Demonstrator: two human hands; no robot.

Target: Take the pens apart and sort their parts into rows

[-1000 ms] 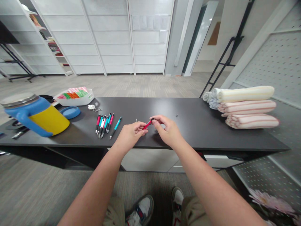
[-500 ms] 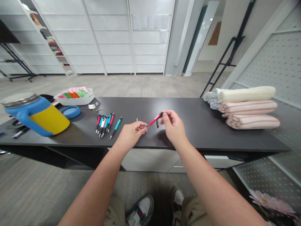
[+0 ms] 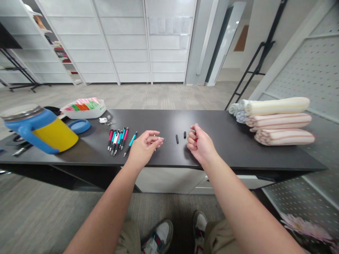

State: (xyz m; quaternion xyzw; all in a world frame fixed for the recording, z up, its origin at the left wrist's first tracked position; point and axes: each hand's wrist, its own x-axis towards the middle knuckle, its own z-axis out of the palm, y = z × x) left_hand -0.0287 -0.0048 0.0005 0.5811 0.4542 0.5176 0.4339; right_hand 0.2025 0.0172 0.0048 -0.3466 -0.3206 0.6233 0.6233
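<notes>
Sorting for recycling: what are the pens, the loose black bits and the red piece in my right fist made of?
Pens: probably plastic, glossy coloured barrels. Loose black bits: matt, maybe plastic or rubber; too small to tell. Red piece in the right hand: mostly hidden, colour matches the red pens, likely plastic.

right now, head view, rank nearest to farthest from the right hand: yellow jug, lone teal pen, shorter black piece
1. shorter black piece, just left of the right hand
2. lone teal pen, left of centre
3. yellow jug, far left
</notes>
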